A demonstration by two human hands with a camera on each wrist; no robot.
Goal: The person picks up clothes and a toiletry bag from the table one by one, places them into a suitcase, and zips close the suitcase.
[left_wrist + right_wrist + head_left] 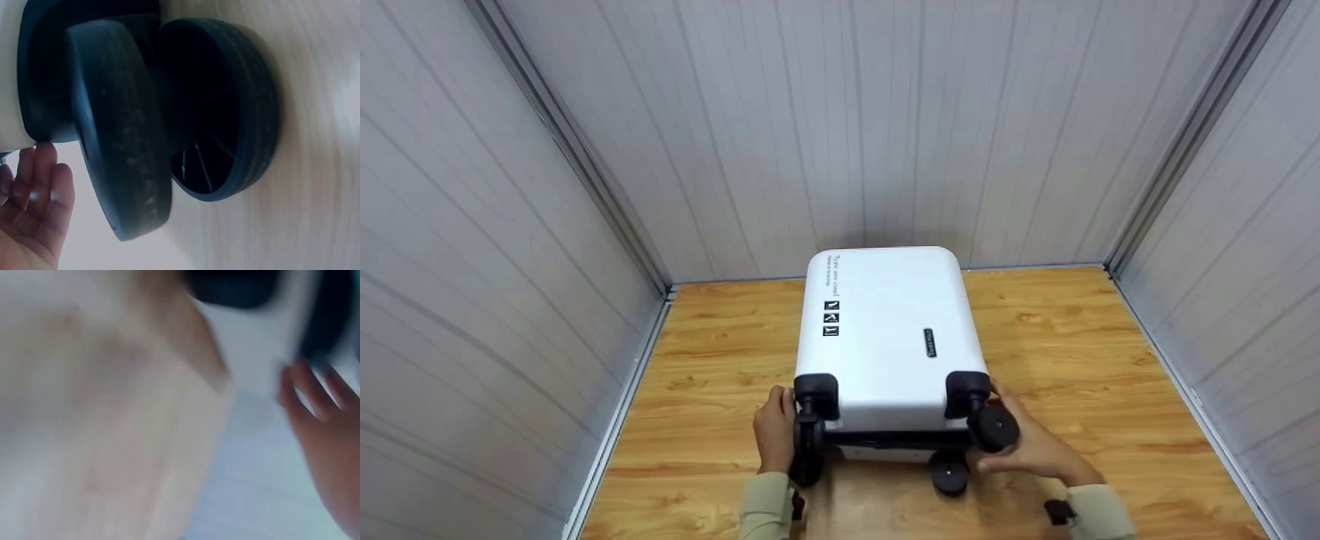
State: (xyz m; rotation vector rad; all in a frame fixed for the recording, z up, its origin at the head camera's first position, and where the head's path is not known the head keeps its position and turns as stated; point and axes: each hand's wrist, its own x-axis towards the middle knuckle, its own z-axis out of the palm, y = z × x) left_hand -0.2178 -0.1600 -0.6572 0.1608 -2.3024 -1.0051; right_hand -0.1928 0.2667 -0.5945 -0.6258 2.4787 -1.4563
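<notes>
A white hard-shell suitcase point(889, 322) lies flat on the floor, its wheel end toward me. At its near left corner, my left hand point(774, 431) rests against the side, beside the black wheels point(808, 457). In the left wrist view, the left fingertips point(46, 151) touch the shell's edge next to a twin wheel point(126, 135). My right hand point(1035, 446) is at the near right corner, thumb extended below a black wheel point(996, 427) and fingers partly hidden behind it. The right wrist view is blurred; the right hand point(332, 439) has its fingers spread near a dark part.
The floor point(705, 405) is wood-patterned. Pale panelled walls enclose it at the back point(885, 127), left point(495, 285) and right point(1230, 285). The suitcase's far end lies close to the back wall. Another wheel point(950, 474) sits low at the near end.
</notes>
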